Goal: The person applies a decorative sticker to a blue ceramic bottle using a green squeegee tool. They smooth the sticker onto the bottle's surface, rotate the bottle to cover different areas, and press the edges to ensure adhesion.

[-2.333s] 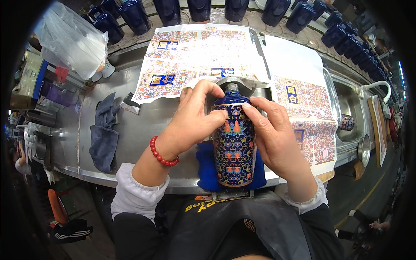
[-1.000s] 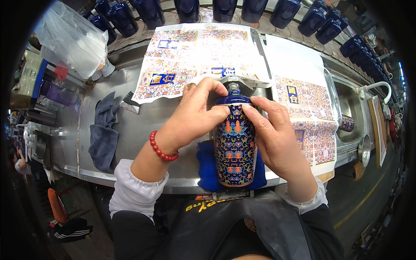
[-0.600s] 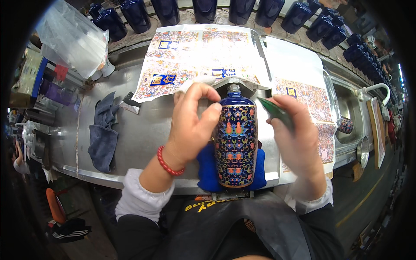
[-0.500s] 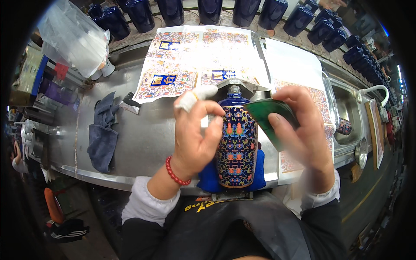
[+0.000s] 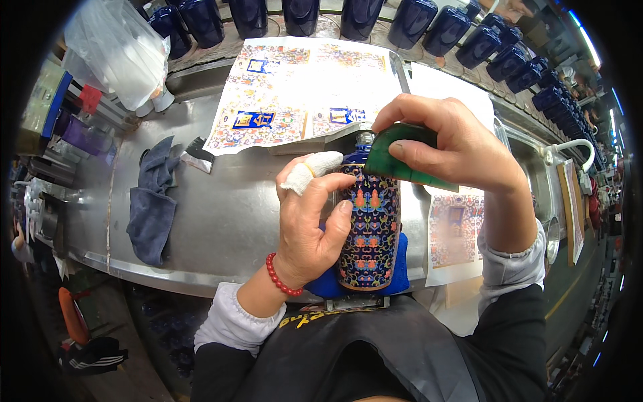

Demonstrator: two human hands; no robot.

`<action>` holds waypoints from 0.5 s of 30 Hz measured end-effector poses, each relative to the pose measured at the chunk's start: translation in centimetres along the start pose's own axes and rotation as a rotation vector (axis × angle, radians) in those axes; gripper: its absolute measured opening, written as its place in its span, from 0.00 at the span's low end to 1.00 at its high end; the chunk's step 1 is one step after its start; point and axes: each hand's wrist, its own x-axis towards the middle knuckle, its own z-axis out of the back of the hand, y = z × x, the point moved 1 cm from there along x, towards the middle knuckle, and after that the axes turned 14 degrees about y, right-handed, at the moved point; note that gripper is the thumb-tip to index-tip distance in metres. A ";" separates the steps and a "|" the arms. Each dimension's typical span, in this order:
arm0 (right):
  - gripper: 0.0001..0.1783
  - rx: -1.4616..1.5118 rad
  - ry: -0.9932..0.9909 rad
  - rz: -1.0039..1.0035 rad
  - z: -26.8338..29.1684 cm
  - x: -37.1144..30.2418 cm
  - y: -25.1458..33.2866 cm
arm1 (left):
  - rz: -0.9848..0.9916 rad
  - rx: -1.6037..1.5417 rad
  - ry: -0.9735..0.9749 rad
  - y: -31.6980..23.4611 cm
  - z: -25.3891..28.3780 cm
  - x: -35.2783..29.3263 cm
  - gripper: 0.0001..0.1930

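Observation:
A dark blue bottle (image 5: 368, 231) with a colourful floral pattern lies on a blue cushion (image 5: 400, 268) in front of me, its neck pointing away. My left hand (image 5: 309, 218) curls against the bottle's upper left side, index finger and thumb at the patterned surface. One of its fingers wears a white wrap (image 5: 309, 171). In my right hand (image 5: 449, 144), a green flat scraper (image 5: 412, 161) is gripped between thumb and fingers. The scraper's left end is over the bottle's upper right shoulder; contact there is hard to make out. The bottle's underside is hidden.
Printed floral sheets (image 5: 288, 94) lie beyond the bottle on the metal worktop (image 5: 221, 208), with another sheet (image 5: 455, 231) at right. A grey cloth (image 5: 153, 208) lies left. Several plain blue bottles (image 5: 300, 15) line the far shelf. A tap (image 5: 576, 149) stands at right.
My right hand has moved up and left with the scraper, which now lies flatter across the bottle's shoulder. The left index finger and thumb have spread a little apart at the bottle.

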 end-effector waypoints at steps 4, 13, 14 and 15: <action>0.13 0.047 0.019 -0.023 0.4 0.3 -0.4 | -0.017 0.009 0.020 -0.1 0.1 0.0 0.16; 0.14 0.012 0.077 0.013 0.9 0.9 -0.5 | -0.025 -0.004 0.011 -0.1 -0.1 -0.1 0.17; 0.14 0.010 0.078 0.001 0.9 0.9 -0.5 | -0.026 -0.012 0.011 -0.1 -0.1 -0.1 0.17; 0.14 -0.006 0.077 -0.022 1.0 1.0 -0.5 | -0.028 -0.005 0.009 -0.1 -0.1 -0.1 0.18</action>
